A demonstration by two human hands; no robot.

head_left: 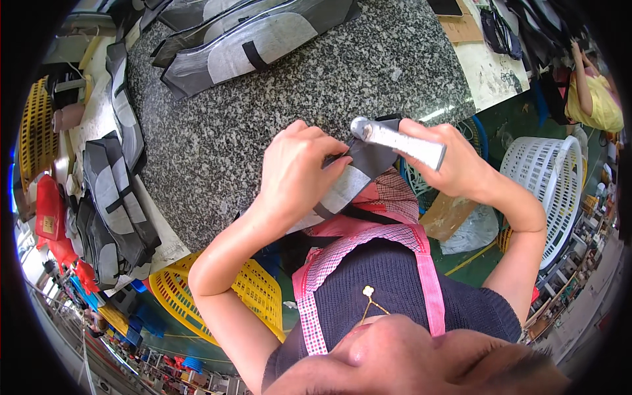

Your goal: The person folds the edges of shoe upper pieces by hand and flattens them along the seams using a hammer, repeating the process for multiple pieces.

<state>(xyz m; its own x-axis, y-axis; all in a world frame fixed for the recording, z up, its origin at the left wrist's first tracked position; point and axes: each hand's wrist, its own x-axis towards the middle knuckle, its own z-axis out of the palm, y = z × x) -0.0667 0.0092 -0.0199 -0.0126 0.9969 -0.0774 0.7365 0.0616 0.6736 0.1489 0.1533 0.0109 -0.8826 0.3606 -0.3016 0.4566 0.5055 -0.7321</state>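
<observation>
My right hand (457,158) is closed round a silver metal hammer (405,141), whose round face points left towards my other hand. Its handle is mostly hidden in the grip. Below the hammer, a grey and black fabric piece (345,189) lies over the near edge of the speckled stone slab (217,158) and hangs towards my lap. The fingers of my left hand (296,164) pinch this piece's black edge, close beside the hammer face. Whether a small part sits between those fingers is too small to tell.
Similar grey fabric pieces (263,49) lie stacked at the slab's far side, with more (115,197) on the left. A yellow basket (253,296) stands below the slab's near left, a white basket (543,191) to the right. Another person (592,95) is at the far right.
</observation>
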